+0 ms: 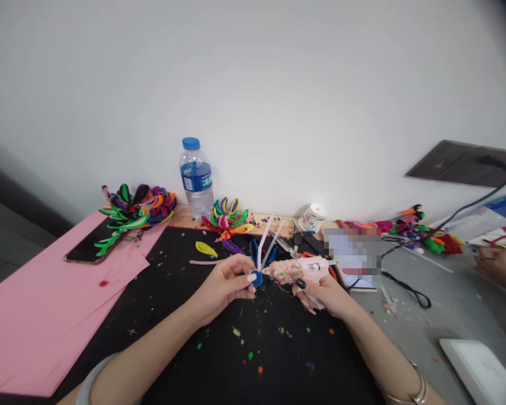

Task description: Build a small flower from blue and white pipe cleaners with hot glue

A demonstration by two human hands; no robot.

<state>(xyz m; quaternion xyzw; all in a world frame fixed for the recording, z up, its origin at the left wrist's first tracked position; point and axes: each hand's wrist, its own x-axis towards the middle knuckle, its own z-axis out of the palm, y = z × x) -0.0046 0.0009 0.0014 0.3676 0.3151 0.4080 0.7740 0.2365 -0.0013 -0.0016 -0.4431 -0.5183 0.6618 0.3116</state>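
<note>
Centrally over the table (pixel 409 332), both forearms reach in from the near edge and converge above a black mat (pixel 219 360). The left hand (pixel 231 278) bends inward, its grip pinched together on a small blue fuzzy piece (pixel 257 278), thumb against fingers. The right hand (pixel 320 295) has its grip clamped around a pale pink glue gun (pixel 297 270), held nearly level with the nozzle pointing left at the blue piece; whether they touch cannot be told.

Just beyond the blue piece, 2 pale strips (pixel 265 242) slant upward. Along the far edge stand a water bottle (pixel 197 180), a multicoloured loop flower (pixel 228 218) and a paper cup (pixel 312 218). At the far left corner, a bundle of fuzzy loops (pixel 141 208) partly covers a phone (pixel 88 247) lying on pink paper (pixel 46 315). Near the right edge is another person's hand (pixel 500 264), with a black cable (pixel 447 219) beside it.
</note>
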